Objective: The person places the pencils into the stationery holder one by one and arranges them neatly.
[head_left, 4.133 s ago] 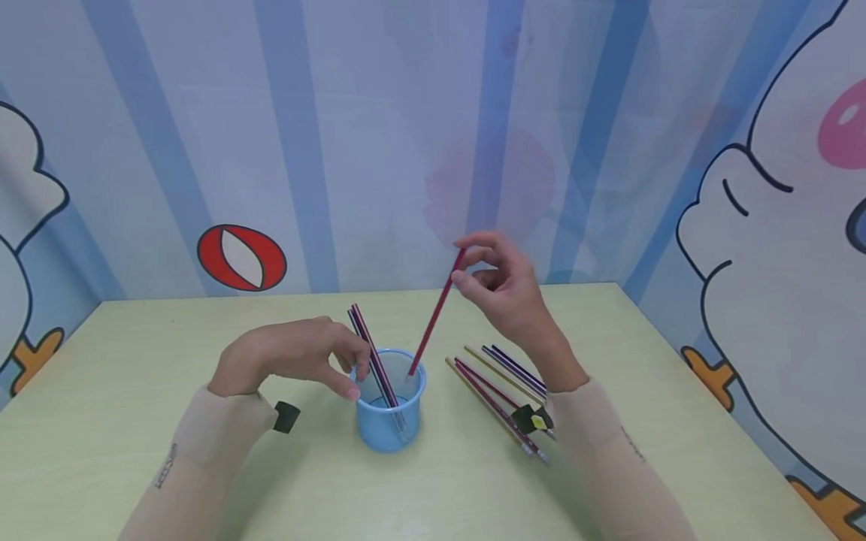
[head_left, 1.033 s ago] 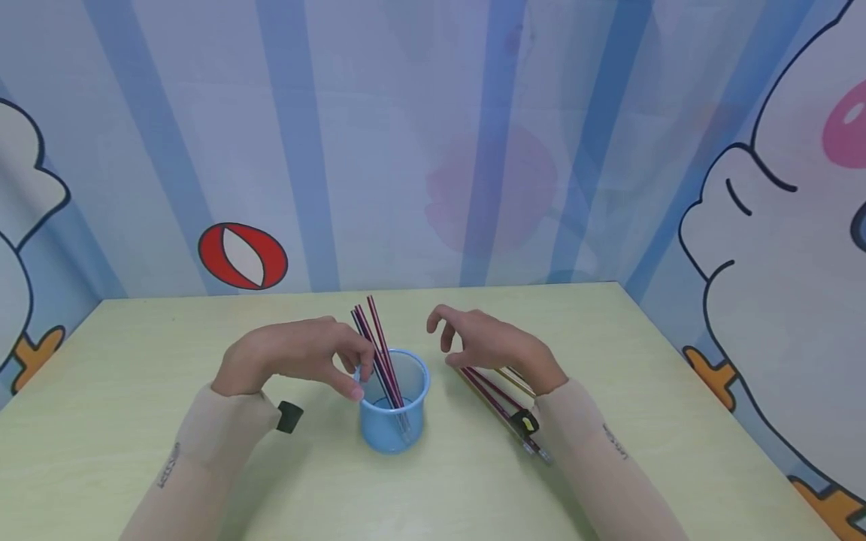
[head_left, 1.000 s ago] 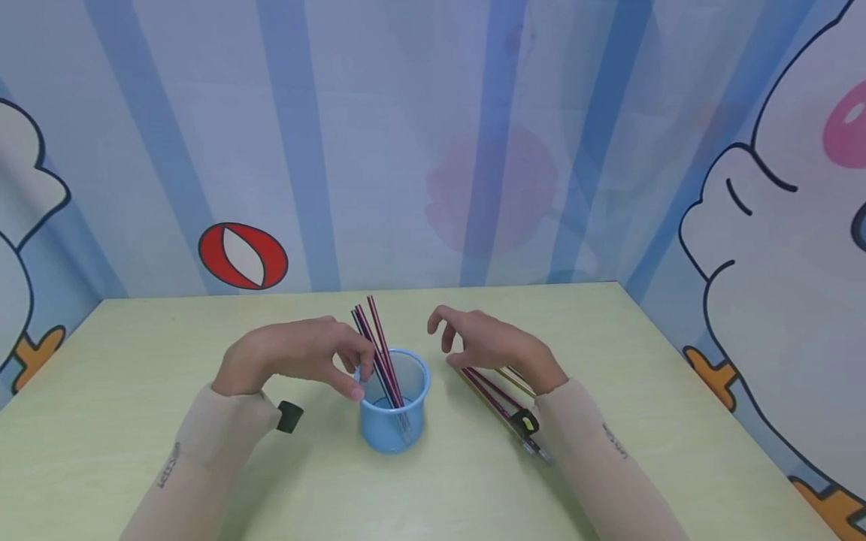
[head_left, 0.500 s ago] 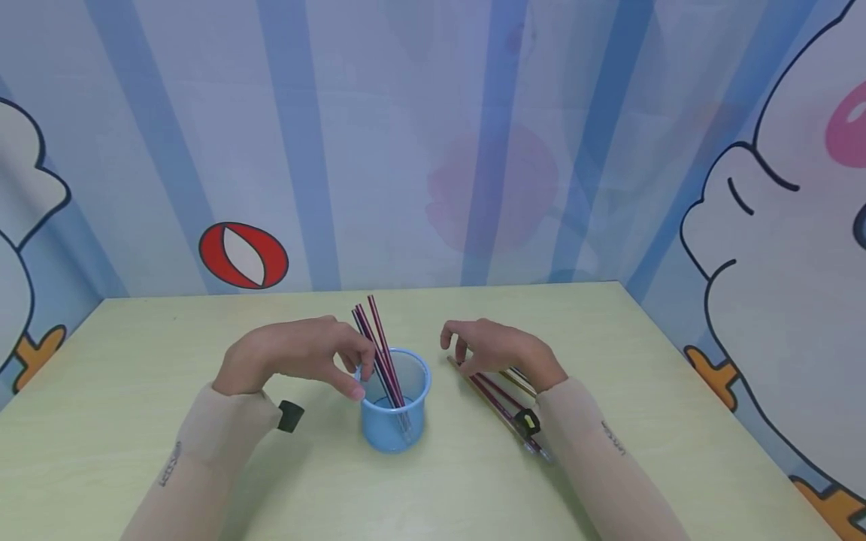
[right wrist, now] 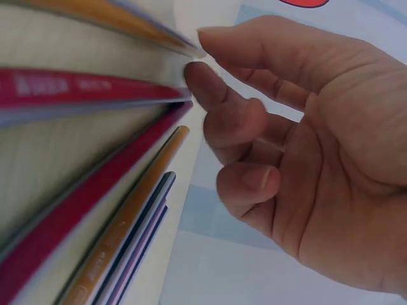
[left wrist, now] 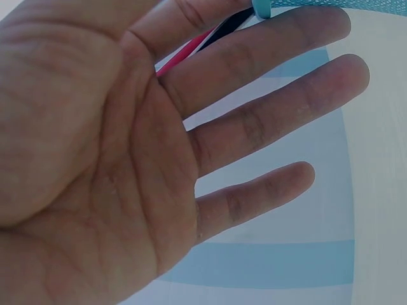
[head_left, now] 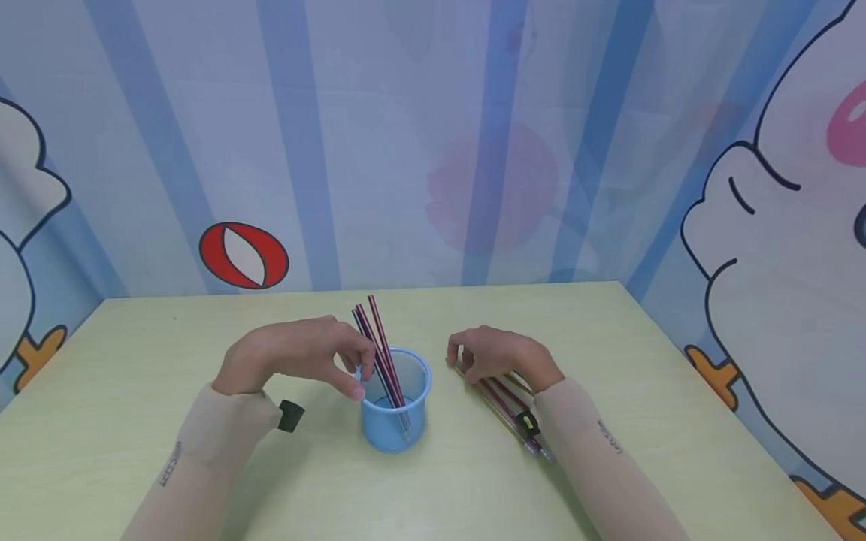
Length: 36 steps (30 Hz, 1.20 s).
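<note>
My left hand (head_left: 298, 349) pinches the rim of a light blue cup (head_left: 392, 432) between thumb and index finger. In the left wrist view the other fingers (left wrist: 267, 121) extend along the outside. Several dark and red pencils (head_left: 379, 330) lean inside the cup towards its left. My right hand (head_left: 497, 353) is low over loose pencils on the table. In the right wrist view, its thumb and index tips are beside the end of a gold pencil (right wrist: 108, 22), with a gap between them. Red pencils (right wrist: 82, 89), another gold one and dark ones lie alongside.
The pale wooden table (head_left: 325, 496) meets a striped blue backdrop (head_left: 379, 150) at its rear edge. Printed cartoon figures (head_left: 798, 315) stand at the sides. A black square piece (head_left: 289, 415) sits at the left wrist, and another (head_left: 528, 422) is at the right wrist.
The red pencil formerly in my right hand now stands in the cup. That hand has come down and right to the loose pencils, thumb and index drawing closer. My left hand remains at the rim.
</note>
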Each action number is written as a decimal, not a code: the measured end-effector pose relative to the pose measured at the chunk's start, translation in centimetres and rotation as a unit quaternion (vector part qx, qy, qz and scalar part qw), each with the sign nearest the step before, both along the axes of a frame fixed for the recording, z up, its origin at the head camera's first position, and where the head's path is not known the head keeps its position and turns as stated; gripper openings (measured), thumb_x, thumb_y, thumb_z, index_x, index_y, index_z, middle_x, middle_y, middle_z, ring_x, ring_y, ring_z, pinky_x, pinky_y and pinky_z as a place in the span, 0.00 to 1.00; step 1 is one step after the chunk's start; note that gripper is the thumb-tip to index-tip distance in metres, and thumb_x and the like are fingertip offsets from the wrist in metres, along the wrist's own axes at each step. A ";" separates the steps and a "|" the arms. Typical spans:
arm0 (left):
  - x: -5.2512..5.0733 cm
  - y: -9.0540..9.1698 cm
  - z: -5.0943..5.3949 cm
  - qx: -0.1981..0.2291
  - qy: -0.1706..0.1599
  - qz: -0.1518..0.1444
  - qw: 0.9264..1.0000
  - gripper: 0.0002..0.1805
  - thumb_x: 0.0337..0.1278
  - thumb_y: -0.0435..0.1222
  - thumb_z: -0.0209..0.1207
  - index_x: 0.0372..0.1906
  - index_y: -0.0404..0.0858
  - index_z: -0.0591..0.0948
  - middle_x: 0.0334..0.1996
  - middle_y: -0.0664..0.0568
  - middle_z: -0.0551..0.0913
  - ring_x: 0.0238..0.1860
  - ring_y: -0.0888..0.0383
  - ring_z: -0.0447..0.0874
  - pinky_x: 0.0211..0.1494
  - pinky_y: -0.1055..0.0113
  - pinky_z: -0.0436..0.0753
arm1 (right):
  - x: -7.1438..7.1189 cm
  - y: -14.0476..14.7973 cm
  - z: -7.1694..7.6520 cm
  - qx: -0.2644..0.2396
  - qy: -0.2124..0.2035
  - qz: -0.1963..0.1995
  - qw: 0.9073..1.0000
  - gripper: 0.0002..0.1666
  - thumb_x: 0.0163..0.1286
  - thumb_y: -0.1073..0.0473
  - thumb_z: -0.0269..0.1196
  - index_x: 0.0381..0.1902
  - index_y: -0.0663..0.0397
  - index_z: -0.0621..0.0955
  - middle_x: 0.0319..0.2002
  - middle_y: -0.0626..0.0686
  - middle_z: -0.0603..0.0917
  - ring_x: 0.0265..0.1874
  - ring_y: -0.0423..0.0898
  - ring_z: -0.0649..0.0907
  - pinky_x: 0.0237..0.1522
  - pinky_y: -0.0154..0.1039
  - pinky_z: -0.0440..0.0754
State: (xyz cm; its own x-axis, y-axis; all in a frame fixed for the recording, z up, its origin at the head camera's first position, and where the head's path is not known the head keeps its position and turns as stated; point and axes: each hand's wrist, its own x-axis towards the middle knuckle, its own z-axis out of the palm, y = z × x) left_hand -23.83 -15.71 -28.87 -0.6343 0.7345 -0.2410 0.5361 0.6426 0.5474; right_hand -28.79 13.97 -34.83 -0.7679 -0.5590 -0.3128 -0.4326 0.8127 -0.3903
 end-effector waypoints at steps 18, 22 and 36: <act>0.1 0.1 0.0 -0.002 0.000 0.005 1.000 0.10 0.56 0.42 0.71 0.37 0.47 0.81 0.45 0.58 0.85 0.51 0.56 0.83 0.54 0.57 0.82 | 0.2 -0.5 -0.7 0.020 0.044 0.007 0.999 0.05 0.72 0.60 0.60 0.44 0.47 0.80 0.33 0.47 0.79 0.28 0.43 0.74 0.32 0.39 0.73; 0.1 0.1 0.0 -0.003 -0.001 0.006 1.000 0.10 0.56 0.42 0.71 0.37 0.47 0.81 0.45 0.57 0.85 0.51 0.55 0.84 0.54 0.57 0.82 | 0.4 -1.1 -0.9 0.023 0.042 -0.002 0.999 0.08 0.70 0.54 0.65 0.44 0.46 0.79 0.31 0.47 0.78 0.29 0.43 0.75 0.33 0.39 0.72; 0.1 0.1 0.0 -0.011 -0.006 0.019 1.000 0.09 0.56 0.42 0.72 0.37 0.48 0.82 0.45 0.58 0.86 0.51 0.55 0.83 0.55 0.55 0.81 | 0.8 -1.8 -0.9 0.027 0.042 -0.014 0.999 0.14 0.62 0.63 0.68 0.45 0.50 0.79 0.38 0.48 0.79 0.36 0.45 0.76 0.40 0.42 0.76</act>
State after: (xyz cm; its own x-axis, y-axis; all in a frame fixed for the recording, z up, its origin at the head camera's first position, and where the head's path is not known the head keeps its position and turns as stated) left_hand -23.76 -15.58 -28.89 -0.6583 0.7044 -0.2652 0.5047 0.6745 0.5387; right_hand -28.04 12.12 -35.78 -0.8073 -0.5217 -0.2758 -0.4393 0.8434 -0.3093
